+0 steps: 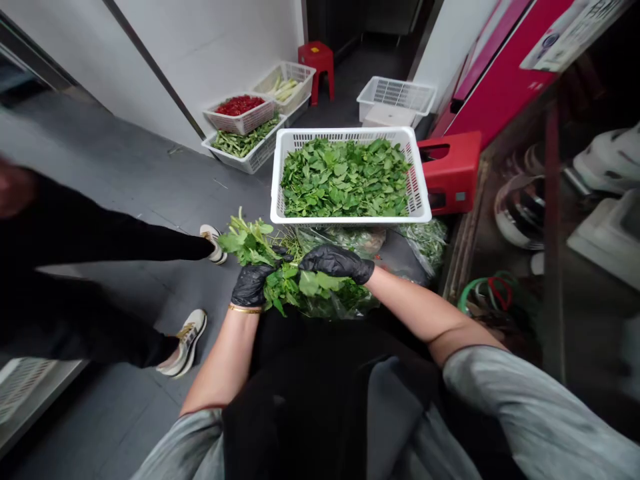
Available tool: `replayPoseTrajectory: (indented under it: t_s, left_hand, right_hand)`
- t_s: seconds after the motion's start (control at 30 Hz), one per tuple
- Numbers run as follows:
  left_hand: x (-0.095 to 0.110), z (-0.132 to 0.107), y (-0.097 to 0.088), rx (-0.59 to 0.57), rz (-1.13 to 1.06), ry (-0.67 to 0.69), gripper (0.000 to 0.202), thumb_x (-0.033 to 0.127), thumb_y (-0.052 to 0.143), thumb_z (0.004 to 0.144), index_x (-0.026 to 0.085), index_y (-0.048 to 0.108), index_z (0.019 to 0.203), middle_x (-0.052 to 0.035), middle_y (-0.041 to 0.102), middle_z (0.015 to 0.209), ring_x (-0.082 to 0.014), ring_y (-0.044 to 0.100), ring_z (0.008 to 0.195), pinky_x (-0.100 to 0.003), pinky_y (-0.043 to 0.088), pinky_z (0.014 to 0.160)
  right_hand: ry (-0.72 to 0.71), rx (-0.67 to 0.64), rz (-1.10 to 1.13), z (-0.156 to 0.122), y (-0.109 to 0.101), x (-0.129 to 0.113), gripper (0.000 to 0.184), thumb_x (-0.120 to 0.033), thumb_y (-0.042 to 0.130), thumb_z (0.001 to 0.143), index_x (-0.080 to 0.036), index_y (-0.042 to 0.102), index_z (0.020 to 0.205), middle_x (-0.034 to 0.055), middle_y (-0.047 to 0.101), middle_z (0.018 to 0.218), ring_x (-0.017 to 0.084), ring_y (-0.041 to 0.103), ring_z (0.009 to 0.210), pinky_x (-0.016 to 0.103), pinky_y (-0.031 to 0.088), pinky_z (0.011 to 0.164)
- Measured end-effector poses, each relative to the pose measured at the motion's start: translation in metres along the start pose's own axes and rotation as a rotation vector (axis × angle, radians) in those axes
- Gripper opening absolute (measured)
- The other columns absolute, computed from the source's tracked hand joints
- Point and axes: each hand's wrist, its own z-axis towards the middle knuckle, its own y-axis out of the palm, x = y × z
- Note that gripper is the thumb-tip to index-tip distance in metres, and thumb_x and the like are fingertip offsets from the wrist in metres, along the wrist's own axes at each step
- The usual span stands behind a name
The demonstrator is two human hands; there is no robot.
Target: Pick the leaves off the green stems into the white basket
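My left hand (254, 281), in a black glove, is closed around a bunch of leafy greens (249, 241) whose leaves stick out to the upper left. Beside it my right hand (334, 261), gloved as well, has its fingertips pinched at some leafy stems; a broad leaf (319, 283) shows just below it. More greens lie in a clear plastic bag (340, 303) under my hands. Just beyond stands a white slotted basket (350, 219) filled with picked green leaves (345, 177).
A red stool (453, 173) lies beside the basket. Farther back are baskets of red chillies (240, 105), green beans (245, 142) and pale vegetables (285, 88), plus another white basket (397, 97). A person's shoe (186, 343) is at left. Metal shelving (553, 233) borders the right.
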Motion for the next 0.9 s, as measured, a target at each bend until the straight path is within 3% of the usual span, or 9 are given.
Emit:
replayPoseTrajectory:
  t_s: [0.1,0.17,0.23,0.33,0.47,0.53,0.6,0.77,0.9]
  left_hand:
    - [0.007,-0.003,-0.003,-0.002,-0.074,0.012,0.038,0.028,0.094,0.048,0.02,0.077,0.081,-0.0034,0.077,0.079,-0.021,0.07,0.07,-0.036,0.06,0.075]
    - [0.01,-0.004,-0.003,0.003,-0.075,0.003,0.038,0.027,0.094,0.049,0.02,0.077,0.082,-0.0032,0.077,0.08,-0.0196,0.069,0.069,-0.035,0.059,0.073]
    - [0.011,-0.004,0.0,0.018,-0.043,0.002,0.037,0.025,0.094,0.048,0.02,0.077,0.081,-0.0031,0.076,0.08,-0.0206,0.07,0.072,-0.035,0.058,0.074]
    - [0.008,-0.003,0.007,0.053,-0.033,0.011,0.036,0.024,0.093,0.046,0.019,0.077,0.077,-0.0023,0.076,0.078,-0.0228,0.071,0.079,-0.037,0.059,0.079]
    - [0.007,-0.004,0.015,0.042,-0.065,-0.025,0.037,0.022,0.093,0.045,0.016,0.076,0.078,-0.0027,0.076,0.077,-0.0236,0.072,0.081,-0.039,0.059,0.083]
    - [0.008,-0.006,0.016,0.019,-0.068,-0.033,0.038,0.02,0.093,0.044,0.016,0.076,0.077,-0.0022,0.075,0.074,-0.0219,0.071,0.076,-0.036,0.06,0.077]
    - [0.01,-0.008,0.014,-0.031,-0.091,-0.059,0.038,0.021,0.094,0.044,0.017,0.076,0.077,-0.0017,0.075,0.072,-0.0185,0.069,0.066,-0.031,0.059,0.065]
    - [0.01,-0.006,0.003,-0.093,-0.243,-0.139,0.038,0.027,0.096,0.046,0.017,0.075,0.076,-0.0011,0.074,0.067,-0.0104,0.061,0.05,-0.019,0.051,0.045]
    - [0.003,0.003,0.001,-0.064,-0.215,-0.133,0.033,0.02,0.091,0.051,0.017,0.073,0.079,-0.002,0.075,0.072,-0.0125,0.064,0.054,-0.022,0.055,0.05]
  right_hand:
    - [0.092,0.403,0.0,-0.001,-0.003,-0.001,0.049,-0.059,0.053,0.093,-0.015,0.073,0.082,0.0067,0.074,0.08,0.019,0.069,0.078,0.033,0.057,0.079]
    - [0.114,0.525,-0.059,-0.002,-0.002,-0.008,0.054,-0.06,0.046,0.096,-0.015,0.073,0.084,0.0062,0.073,0.078,0.018,0.067,0.075,0.031,0.056,0.076]
    - [0.046,0.47,-0.189,-0.005,0.001,-0.02,0.053,-0.06,0.045,0.098,-0.016,0.075,0.093,0.0067,0.075,0.089,0.019,0.069,0.086,0.031,0.054,0.084]
    - [0.007,0.246,-0.554,-0.007,0.011,-0.04,0.045,-0.057,0.064,0.09,-0.016,0.074,0.107,0.0097,0.075,0.107,0.024,0.069,0.099,0.033,0.051,0.087]
    - [-0.052,-0.087,-0.962,-0.005,0.02,-0.043,0.019,-0.022,0.069,0.087,-0.012,0.076,0.102,0.0149,0.074,0.109,0.028,0.069,0.096,0.036,0.052,0.082]
    - [-0.152,-0.156,-0.859,-0.004,0.018,-0.035,0.02,-0.008,0.06,0.085,-0.013,0.076,0.096,0.0121,0.075,0.102,0.024,0.069,0.093,0.034,0.052,0.082]
    - [-0.164,-0.135,-0.566,-0.004,0.012,-0.024,0.017,-0.013,0.059,0.088,-0.014,0.076,0.091,0.0083,0.074,0.093,0.02,0.068,0.087,0.031,0.052,0.081]
    - [0.057,0.271,0.085,-0.004,0.007,0.004,0.032,-0.047,0.063,0.091,-0.016,0.074,0.09,0.006,0.073,0.091,0.018,0.066,0.086,0.032,0.053,0.082]
    - [0.139,0.093,0.167,-0.003,0.016,0.013,0.033,-0.051,0.068,0.086,-0.018,0.073,0.088,0.0036,0.072,0.089,0.018,0.064,0.09,0.033,0.052,0.086]
